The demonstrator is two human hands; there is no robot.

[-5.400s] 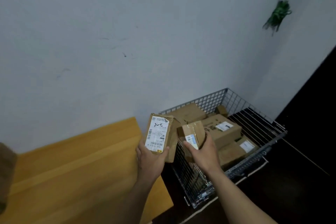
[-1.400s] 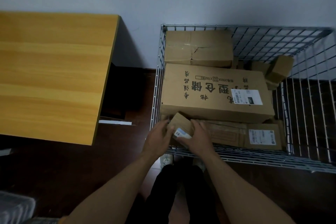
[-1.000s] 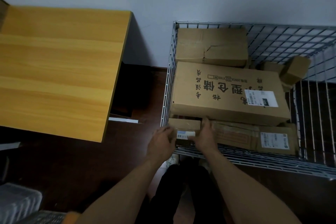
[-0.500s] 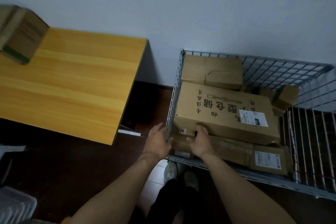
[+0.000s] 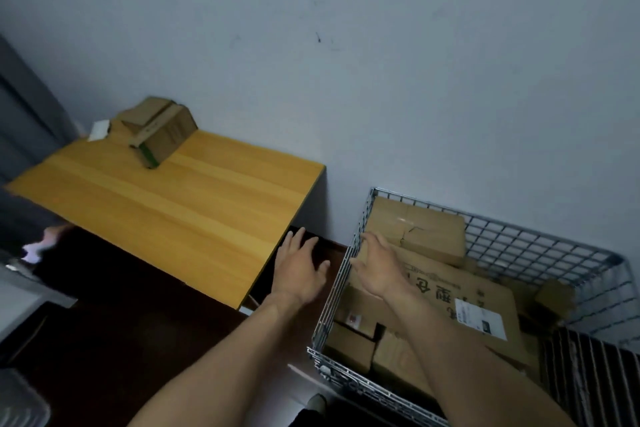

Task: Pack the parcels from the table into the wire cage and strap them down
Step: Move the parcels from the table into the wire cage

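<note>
Both hands have let go of the small parcel and lifted up. The left hand (image 5: 299, 270) is flat with its fingers spread wide, over the gap between the wooden table (image 5: 173, 204) and the wire cage (image 5: 540, 250). The right hand (image 5: 377, 267) floats over the cage, fingers loose, holding nothing. Brown cardboard parcels fill the cage. The big box (image 5: 485, 291) has black writing and a white label. One more brown parcel (image 5: 159, 130), with a green edge, sits at the far end of the table.

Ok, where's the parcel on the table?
In the head view, upper left: the parcel sits at the table's far end by the wall, beside a white paper.
</note>
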